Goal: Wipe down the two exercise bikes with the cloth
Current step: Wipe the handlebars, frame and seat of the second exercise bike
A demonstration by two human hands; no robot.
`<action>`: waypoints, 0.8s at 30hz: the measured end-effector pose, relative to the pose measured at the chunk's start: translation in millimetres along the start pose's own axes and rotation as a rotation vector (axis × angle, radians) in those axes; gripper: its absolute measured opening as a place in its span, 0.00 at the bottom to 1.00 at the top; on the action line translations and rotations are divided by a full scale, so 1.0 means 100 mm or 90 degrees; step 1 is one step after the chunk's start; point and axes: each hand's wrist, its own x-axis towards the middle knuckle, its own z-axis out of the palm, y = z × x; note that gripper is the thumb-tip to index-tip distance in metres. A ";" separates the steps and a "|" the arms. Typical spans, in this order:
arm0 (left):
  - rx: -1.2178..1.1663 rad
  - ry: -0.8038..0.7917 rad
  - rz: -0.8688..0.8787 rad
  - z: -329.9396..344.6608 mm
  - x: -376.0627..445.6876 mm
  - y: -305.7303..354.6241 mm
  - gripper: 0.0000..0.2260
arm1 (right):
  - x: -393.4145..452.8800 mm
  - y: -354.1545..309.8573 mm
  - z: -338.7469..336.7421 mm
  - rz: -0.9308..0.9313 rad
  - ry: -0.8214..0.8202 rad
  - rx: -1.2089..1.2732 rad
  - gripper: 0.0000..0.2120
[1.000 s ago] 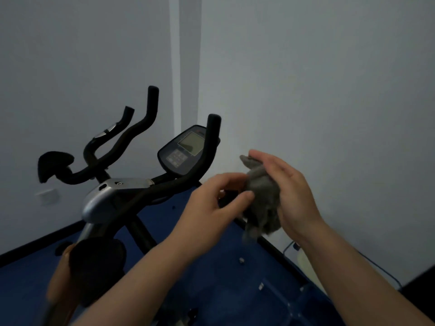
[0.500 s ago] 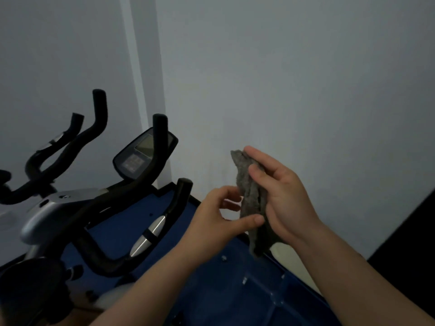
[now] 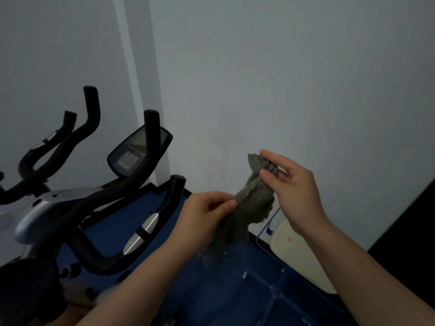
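Note:
A grey fluffy cloth [image 3: 247,208] hangs in mid-air between both hands. My right hand [image 3: 294,189] pinches its upper end between thumb and fingers. My left hand [image 3: 207,212] pinches a lower edge of it, and the rest dangles below. To the left stands an exercise bike with black handlebars [image 3: 131,189], a silver frame cover [image 3: 47,208] and a dark console with a screen [image 3: 138,151]. Farther left, a second set of black handlebars [image 3: 58,140] shows. Both hands are apart from the bikes.
Blue floor mat [image 3: 247,290] lies under the bikes. White walls meet in a corner behind. A cream-coloured object [image 3: 294,250] and a thin cable [image 3: 266,227] sit by the wall at right. A dark area [image 3: 414,220] fills the far right edge.
The hands have moved apart and stretched the bunched cloth out, so more of it hangs down. The view has shifted, and the bikes now sit further right than half a second ago.

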 end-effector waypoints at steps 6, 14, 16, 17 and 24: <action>0.011 0.055 0.032 -0.12 0.10 0.10 0.09 | 0.09 0.02 -0.28 -0.077 -0.027 -0.177 0.17; 0.007 0.083 -0.004 0.03 0.32 0.23 0.10 | 0.14 0.03 -0.55 -0.067 -0.114 -0.257 0.18; -0.047 0.075 -0.042 0.09 0.39 0.21 0.10 | 0.11 0.08 -0.55 -0.041 -0.125 -0.213 0.18; -0.072 0.073 -0.055 0.11 0.41 0.21 0.10 | 0.09 0.12 -0.54 -0.031 -0.126 -0.195 0.18; -0.096 0.056 -0.049 0.23 0.45 0.23 0.10 | -0.21 0.38 -0.36 -0.059 -0.168 -0.270 0.11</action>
